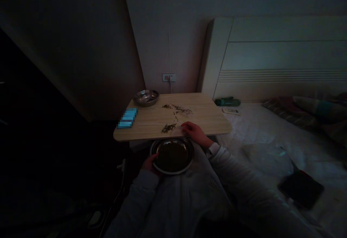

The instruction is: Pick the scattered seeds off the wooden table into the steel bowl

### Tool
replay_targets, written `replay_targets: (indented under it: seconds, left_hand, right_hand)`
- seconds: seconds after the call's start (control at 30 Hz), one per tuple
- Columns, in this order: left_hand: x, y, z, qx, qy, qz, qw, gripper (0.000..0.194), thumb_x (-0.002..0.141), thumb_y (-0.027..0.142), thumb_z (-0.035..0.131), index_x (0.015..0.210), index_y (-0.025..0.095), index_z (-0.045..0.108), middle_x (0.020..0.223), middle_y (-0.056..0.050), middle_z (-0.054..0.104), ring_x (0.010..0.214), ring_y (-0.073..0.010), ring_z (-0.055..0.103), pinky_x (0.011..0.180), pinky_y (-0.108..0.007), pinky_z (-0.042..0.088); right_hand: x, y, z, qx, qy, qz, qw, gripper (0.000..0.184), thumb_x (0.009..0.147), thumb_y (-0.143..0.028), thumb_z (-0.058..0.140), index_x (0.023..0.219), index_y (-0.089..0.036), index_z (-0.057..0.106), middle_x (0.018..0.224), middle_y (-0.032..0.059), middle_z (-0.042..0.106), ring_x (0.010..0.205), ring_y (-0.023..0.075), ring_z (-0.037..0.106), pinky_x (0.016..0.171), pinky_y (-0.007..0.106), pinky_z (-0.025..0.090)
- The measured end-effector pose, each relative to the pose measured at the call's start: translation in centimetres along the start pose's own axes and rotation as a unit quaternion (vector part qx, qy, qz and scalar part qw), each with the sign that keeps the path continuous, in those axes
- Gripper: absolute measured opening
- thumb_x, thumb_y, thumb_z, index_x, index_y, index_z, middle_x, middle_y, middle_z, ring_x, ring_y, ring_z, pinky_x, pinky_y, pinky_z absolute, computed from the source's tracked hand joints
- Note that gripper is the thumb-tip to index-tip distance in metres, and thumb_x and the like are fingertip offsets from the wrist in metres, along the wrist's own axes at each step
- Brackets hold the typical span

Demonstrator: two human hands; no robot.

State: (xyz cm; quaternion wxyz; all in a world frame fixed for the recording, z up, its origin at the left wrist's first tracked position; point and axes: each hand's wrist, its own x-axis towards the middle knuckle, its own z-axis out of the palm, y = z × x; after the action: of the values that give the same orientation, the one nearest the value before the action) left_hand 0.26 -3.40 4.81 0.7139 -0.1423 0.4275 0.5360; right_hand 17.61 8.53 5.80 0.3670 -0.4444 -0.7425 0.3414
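My left hand point(150, 163) is closed on the left rim of a round metal bowl point(189, 165) at the table's front edge, low over my lap. Dark contents point(172, 155) lie inside it, too dim to name. Over the near edge of the wooden table point(151, 122), my right hand point(193, 131) has its fingers curled together. Something pale and thin may be at its fingertips; I cannot make it out. Just left of those fingers lies a small pile of dark grains point(168, 128). More scattered grains point(183, 109) spread further back on the tabletop.
A second metal bowl point(146, 97) stands at the table's back left corner, with a blurred-out phone-like screen point(128, 118) in front. On the bed to the right are a green bottle point(227, 101), a remote control point(231, 111) and a dark flat object point(300, 188). A cable hangs from a wall socket point(168, 77).
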Motion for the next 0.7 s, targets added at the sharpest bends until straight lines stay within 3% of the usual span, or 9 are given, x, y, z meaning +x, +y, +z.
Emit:
replay_targets:
  seconds: [0.13,0.43,0.7]
  left_hand:
    - [-0.1,0.1,0.1,0.017,0.016,0.021,1.0,0.053,0.079,0.014,0.042,0.13,0.001,0.039,0.066,-0.013,0.072,0.072,-0.027,0.068,0.08,-0.043,0.05]
    - [-0.1,0.2,0.0,0.018,0.037,0.034,0.999,0.054,0.079,0.014,0.04,0.131,0.0,0.036,0.053,-0.009,0.068,0.062,-0.0268,0.068,0.075,-0.043,0.052]
    - [-0.1,0.7,-0.5,0.022,0.021,0.014,0.999,0.053,0.079,0.016,0.041,0.13,0.0,0.038,0.061,-0.011,0.071,0.073,-0.0274,0.068,0.08,-0.042,0.05]
  right_hand:
    - [0.1,-0.2,0.4,0.007,-0.008,-0.009,1.0,0.019,0.074,-0.02,0.049,0.089,-0.017,0.061,0.069,-0.0003,0.062,0.065,0.0126,0.054,0.065,0.026,0.041]
    - [3.0,-0.1,0.5,0.001,0.054,0.012,0.998,0.018,0.074,-0.017,0.048,0.088,-0.018,0.06,0.071,-0.0002,0.063,0.066,0.0126,0.056,0.068,0.027,0.043]
    - [3.3,-0.6,1.0,-0.033,0.039,0.006,0.999,0.019,0.074,-0.015,0.049,0.088,-0.018,0.061,0.073,0.0006,0.063,0.069,0.0128,0.056,0.068,0.027,0.043]
